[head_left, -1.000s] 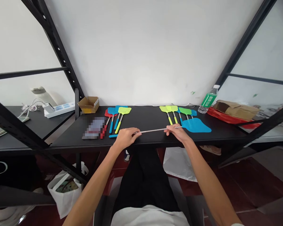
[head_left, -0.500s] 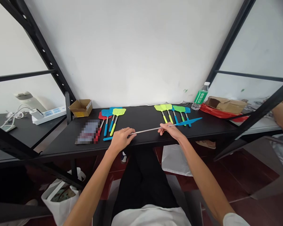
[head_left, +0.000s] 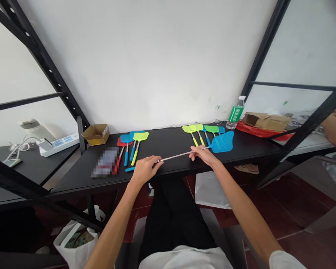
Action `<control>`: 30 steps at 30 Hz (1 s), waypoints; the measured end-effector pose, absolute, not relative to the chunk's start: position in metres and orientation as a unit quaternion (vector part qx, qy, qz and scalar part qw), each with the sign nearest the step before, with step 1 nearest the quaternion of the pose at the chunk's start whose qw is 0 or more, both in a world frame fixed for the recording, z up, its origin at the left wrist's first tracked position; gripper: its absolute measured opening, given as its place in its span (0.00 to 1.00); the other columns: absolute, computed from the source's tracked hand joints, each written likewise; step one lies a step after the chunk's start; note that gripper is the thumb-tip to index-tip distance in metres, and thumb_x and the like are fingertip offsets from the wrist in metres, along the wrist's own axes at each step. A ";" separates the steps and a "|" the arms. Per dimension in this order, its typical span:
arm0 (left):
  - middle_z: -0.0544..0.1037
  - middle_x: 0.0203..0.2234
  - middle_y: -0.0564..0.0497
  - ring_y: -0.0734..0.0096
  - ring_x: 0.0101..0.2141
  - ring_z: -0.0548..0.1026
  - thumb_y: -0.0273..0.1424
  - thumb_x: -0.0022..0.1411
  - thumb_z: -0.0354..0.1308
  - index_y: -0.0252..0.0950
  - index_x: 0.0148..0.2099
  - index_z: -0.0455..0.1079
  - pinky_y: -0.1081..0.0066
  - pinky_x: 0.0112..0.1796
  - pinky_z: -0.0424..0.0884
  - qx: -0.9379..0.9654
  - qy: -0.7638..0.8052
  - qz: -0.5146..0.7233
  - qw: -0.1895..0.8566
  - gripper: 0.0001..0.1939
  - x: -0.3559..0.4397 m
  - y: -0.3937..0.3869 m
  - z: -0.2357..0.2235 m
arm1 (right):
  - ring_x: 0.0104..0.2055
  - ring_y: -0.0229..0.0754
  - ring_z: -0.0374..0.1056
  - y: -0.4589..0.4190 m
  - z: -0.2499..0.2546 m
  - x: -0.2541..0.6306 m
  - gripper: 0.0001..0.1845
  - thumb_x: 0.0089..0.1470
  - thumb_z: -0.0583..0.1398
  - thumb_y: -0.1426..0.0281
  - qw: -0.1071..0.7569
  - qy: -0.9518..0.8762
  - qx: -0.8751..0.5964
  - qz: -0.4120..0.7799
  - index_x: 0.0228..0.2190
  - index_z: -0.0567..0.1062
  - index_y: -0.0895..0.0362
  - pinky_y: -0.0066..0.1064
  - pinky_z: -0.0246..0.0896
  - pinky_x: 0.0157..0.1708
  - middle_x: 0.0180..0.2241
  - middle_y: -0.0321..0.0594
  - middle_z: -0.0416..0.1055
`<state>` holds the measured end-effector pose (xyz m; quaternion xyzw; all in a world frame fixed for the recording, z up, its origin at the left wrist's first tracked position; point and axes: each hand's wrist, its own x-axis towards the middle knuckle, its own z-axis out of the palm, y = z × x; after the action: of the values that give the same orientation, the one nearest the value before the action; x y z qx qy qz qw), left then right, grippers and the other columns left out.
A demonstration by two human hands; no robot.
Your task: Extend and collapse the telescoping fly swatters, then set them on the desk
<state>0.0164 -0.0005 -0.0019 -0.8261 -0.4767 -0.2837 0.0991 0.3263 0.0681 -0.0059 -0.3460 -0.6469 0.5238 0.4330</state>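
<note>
Trousers point(head_left: 173, 213) lie nearest, under the front edge of the worktop point(head_left: 165, 138), with a white bag point(head_left: 80, 244) down to our left and a pale sheet point(head_left: 211, 190) down to our right. Just above that edge we hold a blue fly swatter point(head_left: 223, 142) crosswise. Our left hand point(head_left: 145, 171) has its grip closed where handle and metal shaft meet, with the blue handle end sticking out past it; our right hand point(head_left: 203, 154) has its grip pinched on the shaft close to the flat head. Holding both ends probably keeps the long, thin shaft steady and lets us set the head's angle. Left of our hands lie a blurred flat thing point(head_left: 106, 160) and, beside it, a fanned group of swatters point(head_left: 141, 137), handles towards us, perhaps so each is easy to pick up. A second group of swatters point(head_left: 189, 129) lies to the right, where the held head covers some handles from view and could snag on them if lowered. Farther back stand an open carton point(head_left: 95, 134) on the left and a water bottle point(head_left: 235, 114) on the right, next to red plastic point(head_left: 261, 130) under a crumpled box point(head_left: 271, 122). Black posts point(head_left: 264, 48) and the wall point(head_left: 145, 67) limit reach sideways and forward.
</note>
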 end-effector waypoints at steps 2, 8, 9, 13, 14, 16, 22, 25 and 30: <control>0.81 0.35 0.52 0.67 0.34 0.78 0.42 0.72 0.49 0.41 0.46 0.74 0.70 0.30 0.61 -0.827 -0.477 -0.280 0.099 0.16 0.016 0.000 -0.002 | 0.24 0.41 0.71 0.068 -0.006 0.326 0.26 0.55 0.63 0.50 0.435 -0.644 -0.348 0.524 0.22 0.83 0.59 0.33 0.64 0.32 0.20 0.45 0.75; 0.82 0.36 0.52 0.67 0.33 0.78 0.42 0.72 0.48 0.41 0.46 0.74 0.71 0.30 0.61 -0.828 -0.478 -0.279 0.088 0.16 0.016 -0.001 -0.001 | 0.24 0.41 0.70 0.065 -0.003 0.325 0.26 0.54 0.63 0.50 0.432 -0.644 -0.355 0.523 0.21 0.83 0.59 0.34 0.64 0.32 0.19 0.44 0.74; 0.82 0.36 0.52 0.67 0.34 0.78 0.42 0.72 0.48 0.41 0.46 0.74 0.70 0.30 0.61 -0.828 -0.478 -0.279 0.087 0.16 0.016 -0.001 -0.001 | 0.24 0.41 0.70 0.065 -0.002 0.325 0.26 0.54 0.63 0.50 0.432 -0.643 -0.355 0.523 0.21 0.83 0.59 0.34 0.64 0.32 0.19 0.44 0.74; 0.82 0.36 0.52 0.67 0.35 0.78 0.42 0.72 0.48 0.41 0.46 0.74 0.70 0.31 0.61 -0.827 -0.479 -0.281 0.086 0.16 0.016 -0.001 -0.002 | 0.24 0.40 0.70 0.067 -0.004 0.326 0.25 0.54 0.64 0.51 0.438 -0.640 -0.351 0.525 0.22 0.83 0.59 0.33 0.64 0.32 0.21 0.45 0.76; 0.82 0.36 0.52 0.67 0.35 0.78 0.42 0.72 0.48 0.41 0.46 0.74 0.70 0.31 0.61 -0.827 -0.479 -0.282 0.085 0.16 0.016 -0.001 -0.002 | 0.24 0.40 0.70 0.067 -0.005 0.326 0.25 0.54 0.64 0.51 0.439 -0.639 -0.350 0.525 0.22 0.83 0.59 0.33 0.64 0.32 0.22 0.45 0.76; 0.82 0.36 0.52 0.67 0.34 0.78 0.42 0.72 0.48 0.41 0.46 0.74 0.71 0.31 0.62 -0.827 -0.479 -0.283 0.084 0.16 0.016 -0.002 -0.001 | 0.24 0.40 0.70 0.068 -0.005 0.326 0.24 0.54 0.64 0.51 0.441 -0.638 -0.350 0.526 0.22 0.83 0.59 0.34 0.64 0.32 0.22 0.45 0.76; 0.81 0.35 0.51 0.68 0.32 0.77 0.42 0.72 0.47 0.41 0.46 0.74 0.71 0.30 0.62 -0.830 -0.478 -0.275 0.085 0.16 0.017 -0.003 0.001 | 0.24 0.40 0.70 0.067 -0.004 0.325 0.24 0.52 0.65 0.51 0.446 -0.632 -0.352 0.527 0.22 0.82 0.59 0.34 0.64 0.32 0.22 0.45 0.76; 0.81 0.34 0.51 0.69 0.30 0.77 0.42 0.72 0.47 0.41 0.45 0.74 0.71 0.30 0.61 -0.829 -0.480 -0.275 0.084 0.17 0.017 -0.003 0.002 | 0.24 0.40 0.70 0.067 -0.003 0.325 0.23 0.52 0.65 0.52 0.447 -0.632 -0.354 0.525 0.21 0.82 0.59 0.34 0.64 0.32 0.23 0.45 0.76; 0.81 0.34 0.51 0.69 0.29 0.76 0.41 0.72 0.47 0.41 0.45 0.74 0.71 0.29 0.61 -0.829 -0.480 -0.274 0.086 0.16 0.018 -0.003 0.002 | 0.24 0.41 0.70 0.068 -0.004 0.326 0.23 0.52 0.65 0.51 0.444 -0.633 -0.357 0.524 0.21 0.82 0.59 0.34 0.65 0.32 0.23 0.45 0.76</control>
<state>0.0177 -0.0032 0.0020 -0.8290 -0.4800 -0.2738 0.0860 0.3255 0.0682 -0.0044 -0.3569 -0.6325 0.5245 0.4444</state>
